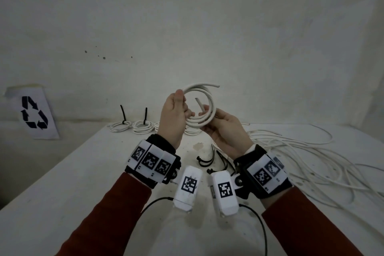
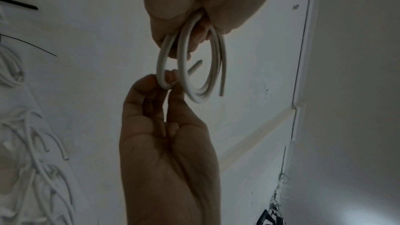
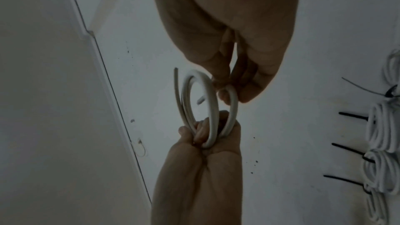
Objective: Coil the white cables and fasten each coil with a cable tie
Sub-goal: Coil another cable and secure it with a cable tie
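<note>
Smooth matt cable (image 1: 200, 110) — rough, stained table (image 1: 87, 172).

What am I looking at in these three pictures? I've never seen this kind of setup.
No machine here: a person with cameras strapped on. The wide picture comes from a head camera; the other two look along each wrist at the fingers. The left hand and right hand both have a grip on one white cable coil, lifted above the table and not yet tied. At the table's far edge lie finished coils fastened with black ties. Loose black cable ties lie below the hands, and a tangle of uncoiled white cables spreads on the right. The boxes with square markers are the wrist cameras.
</note>
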Motion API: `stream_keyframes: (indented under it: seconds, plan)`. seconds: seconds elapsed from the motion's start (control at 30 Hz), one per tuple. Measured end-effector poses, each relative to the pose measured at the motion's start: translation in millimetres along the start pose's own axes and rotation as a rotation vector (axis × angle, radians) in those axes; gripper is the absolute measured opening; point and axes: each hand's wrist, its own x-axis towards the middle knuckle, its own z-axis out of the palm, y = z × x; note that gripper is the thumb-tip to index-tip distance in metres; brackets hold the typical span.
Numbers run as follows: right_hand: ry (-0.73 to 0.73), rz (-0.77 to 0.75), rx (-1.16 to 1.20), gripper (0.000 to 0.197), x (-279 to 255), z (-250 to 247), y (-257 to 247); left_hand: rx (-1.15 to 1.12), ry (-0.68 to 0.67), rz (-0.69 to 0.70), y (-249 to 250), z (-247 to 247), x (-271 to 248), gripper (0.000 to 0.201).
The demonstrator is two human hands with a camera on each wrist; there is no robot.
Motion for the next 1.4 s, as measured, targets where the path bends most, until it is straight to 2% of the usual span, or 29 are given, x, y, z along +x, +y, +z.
stream_keyframes:
  seconds: [0.13, 0.27, 0.33, 0.4, 0.5, 0.6, 0.73, 0.83, 0.93, 1.0, 1.1, 1.23, 1.4]
  plan:
    - [-0.093, -0.041, 0.034, 0.024, -7, -4, 0, 0.04, 0.048, -0.013, -3, -5, 0, 0.034]
    - [-0.206, 0.018, 0.024, 0.028, -19, -3, -4, 0.028, 0.079, 0.015, -2, -8, 1, 0.033]
    - [-0.153, -0.01, -0.033, 0.034, -21, 0, -4, 0.029, 0.053, 0.019, -6, -8, -2, 0.033]
    - [-0.021, -0.086, -0.091, 0.029, -20, 2, -3, 0.02, -0.015, -0.005, -12, -10, -6, 0.033]
    - [0.089, -0.142, -0.075, 0.023, -19, -3, 1, -0.048, -0.138, -0.128, -19, -17, -9, 0.032]
    - [0.119, -0.139, -0.104, 0.022, -19, -9, 2, -0.121, -0.188, -0.293, -19, -27, -9, 0.026]
    - [0.122, -0.132, -0.229, 0.021, -16, -13, 3, -0.048, -0.232, -0.313, -22, -36, -8, 0.032]
    - [0.116, -0.115, -0.311, 0.018, -11, -19, 8, -0.129, -0.254, -0.397, -25, -36, -7, 0.035]
    - [0.111, -0.05, -0.332, 0.013, -5, -26, 22, -0.077, -0.218, -0.446, -39, -35, -11, 0.048]
    - [0.123, -0.014, -0.313, 0.011, -3, -32, 36, -0.073, -0.184, -0.482, -48, -33, -15, 0.05]
    - [0.164, 0.007, -0.271, 0.019, 0, -36, 51, -0.245, -0.135, -0.58, -59, -36, -18, 0.043]
    - [0.158, 0.051, -0.127, 0.024, 3, -40, 53, -0.518, -0.148, -0.6, -72, -48, -20, 0.039]
    - [0.143, 0.098, -0.025, 0.021, 7, -49, 59, -0.625, -0.146, -0.587, -87, -52, -22, 0.034]
